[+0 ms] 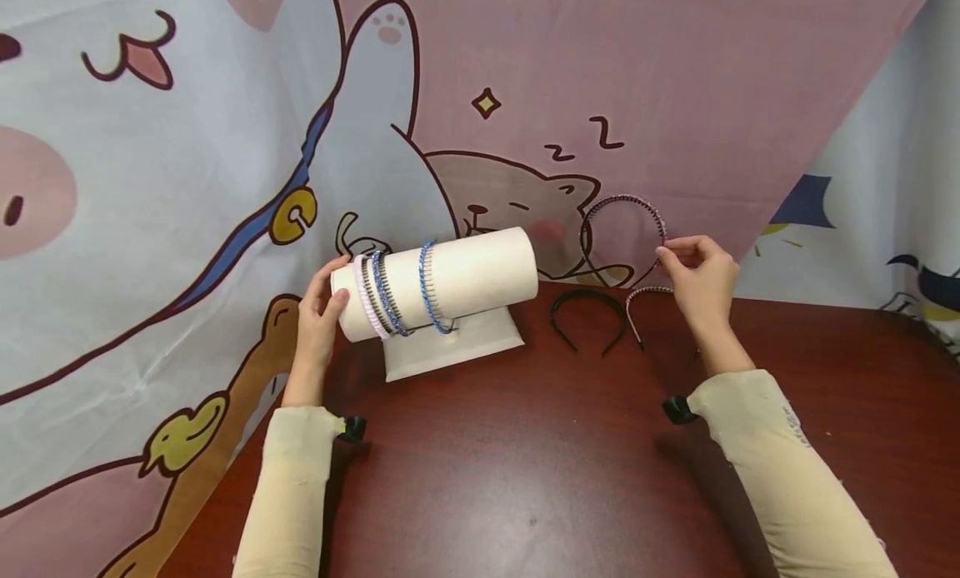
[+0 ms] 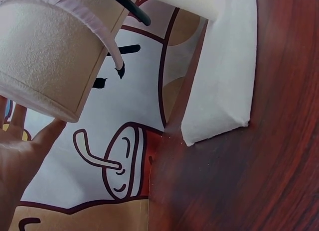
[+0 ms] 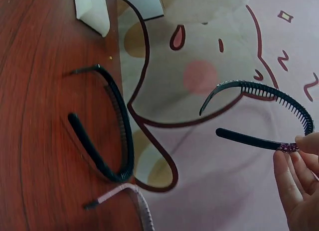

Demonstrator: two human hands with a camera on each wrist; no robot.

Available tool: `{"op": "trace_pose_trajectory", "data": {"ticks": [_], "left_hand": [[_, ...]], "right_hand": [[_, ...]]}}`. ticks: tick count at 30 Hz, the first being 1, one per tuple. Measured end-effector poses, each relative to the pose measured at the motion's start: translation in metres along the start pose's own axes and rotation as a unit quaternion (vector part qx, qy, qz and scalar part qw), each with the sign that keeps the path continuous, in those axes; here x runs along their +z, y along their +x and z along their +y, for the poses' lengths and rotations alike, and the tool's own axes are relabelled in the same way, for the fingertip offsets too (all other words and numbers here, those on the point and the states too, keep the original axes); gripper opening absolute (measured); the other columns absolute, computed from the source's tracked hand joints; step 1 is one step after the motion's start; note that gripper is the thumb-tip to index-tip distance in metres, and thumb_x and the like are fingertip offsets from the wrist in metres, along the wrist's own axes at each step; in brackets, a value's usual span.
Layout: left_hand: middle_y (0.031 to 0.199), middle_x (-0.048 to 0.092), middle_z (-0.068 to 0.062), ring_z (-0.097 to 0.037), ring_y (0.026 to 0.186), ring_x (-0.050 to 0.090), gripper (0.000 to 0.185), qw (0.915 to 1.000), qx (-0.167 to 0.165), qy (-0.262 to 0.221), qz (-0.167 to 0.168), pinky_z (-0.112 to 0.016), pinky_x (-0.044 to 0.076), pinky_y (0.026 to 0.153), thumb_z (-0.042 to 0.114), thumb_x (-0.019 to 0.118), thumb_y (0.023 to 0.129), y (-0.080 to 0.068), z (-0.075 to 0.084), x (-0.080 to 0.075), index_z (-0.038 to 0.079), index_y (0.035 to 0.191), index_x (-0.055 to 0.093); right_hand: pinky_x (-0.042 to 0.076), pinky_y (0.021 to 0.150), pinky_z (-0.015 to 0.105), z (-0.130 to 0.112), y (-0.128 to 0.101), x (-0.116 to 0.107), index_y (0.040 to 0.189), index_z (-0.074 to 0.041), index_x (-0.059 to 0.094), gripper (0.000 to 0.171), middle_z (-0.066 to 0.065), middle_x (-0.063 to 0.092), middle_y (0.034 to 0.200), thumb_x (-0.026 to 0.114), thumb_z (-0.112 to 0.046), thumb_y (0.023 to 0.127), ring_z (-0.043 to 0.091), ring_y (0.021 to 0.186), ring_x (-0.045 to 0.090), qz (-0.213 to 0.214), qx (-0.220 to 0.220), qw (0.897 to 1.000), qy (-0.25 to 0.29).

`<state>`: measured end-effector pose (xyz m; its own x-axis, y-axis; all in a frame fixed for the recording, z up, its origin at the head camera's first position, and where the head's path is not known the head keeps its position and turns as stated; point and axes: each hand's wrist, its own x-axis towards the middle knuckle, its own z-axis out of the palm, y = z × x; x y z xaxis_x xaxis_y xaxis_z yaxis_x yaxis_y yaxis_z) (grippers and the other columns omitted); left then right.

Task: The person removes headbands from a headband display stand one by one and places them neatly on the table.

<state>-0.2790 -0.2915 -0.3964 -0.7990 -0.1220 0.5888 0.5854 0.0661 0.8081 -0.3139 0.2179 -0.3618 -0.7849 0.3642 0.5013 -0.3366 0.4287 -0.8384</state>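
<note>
Above the bench (image 1: 525,478), the right hand (image 1: 701,282) pinches a toothed headband (image 1: 622,228) aloft beside the white stand (image 1: 450,282), whose end the open left hand (image 1: 318,316) steadies; the next move probably calls for spreading the band over the roll.

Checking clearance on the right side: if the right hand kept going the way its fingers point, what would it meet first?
Probably the cartoon backdrop: the right hand, pinching the toothed headband, points up and away from the table; depth is unclear.
</note>
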Motion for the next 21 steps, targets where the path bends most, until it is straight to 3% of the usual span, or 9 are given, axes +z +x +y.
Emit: {"op": "trace_pose_trajectory", "data": {"ticks": [4,13,21], "left_hand": [[0.141,0.058,0.000,-0.014,0.129,0.048,0.048,1.0000,-0.001,0.001,0.000,-0.021,0.038,0.103,0.013,0.056,0.093,-0.001,0.001,0.001,0.003,0.140,0.054],[0.142,0.058,0.000,-0.014,0.128,0.049,0.048,0.9999,-0.009,-0.010,0.006,-0.020,0.041,0.098,0.014,0.057,0.094,-0.004,0.001,-0.001,0.003,0.141,0.054],[0.145,0.053,-0.012,-0.014,0.125,0.051,0.048,0.9997,-0.008,-0.023,-0.001,-0.020,0.044,0.095,0.016,0.057,0.095,-0.002,0.001,0.002,0.002,0.141,0.052]], "right_hand": [[0.046,0.058,0.005,0.001,0.003,-0.017,0.103,0.002,0.071,0.023,-0.035,0.057,0.065,0.073,-0.017,0.090,-0.016,0.058,0.060,-0.008,0.010,1.000,-0.016],[0.046,0.059,0.004,0.003,0.012,-0.050,0.108,0.005,0.070,0.027,-0.039,0.056,0.066,0.071,-0.017,0.091,-0.019,0.059,0.059,-0.015,0.027,0.999,-0.040],[0.048,0.060,0.004,0.005,0.020,-0.078,0.112,0.007,0.069,0.029,-0.037,0.059,0.067,0.070,-0.013,0.091,-0.017,0.060,0.061,-0.021,0.042,0.998,-0.038]]}}
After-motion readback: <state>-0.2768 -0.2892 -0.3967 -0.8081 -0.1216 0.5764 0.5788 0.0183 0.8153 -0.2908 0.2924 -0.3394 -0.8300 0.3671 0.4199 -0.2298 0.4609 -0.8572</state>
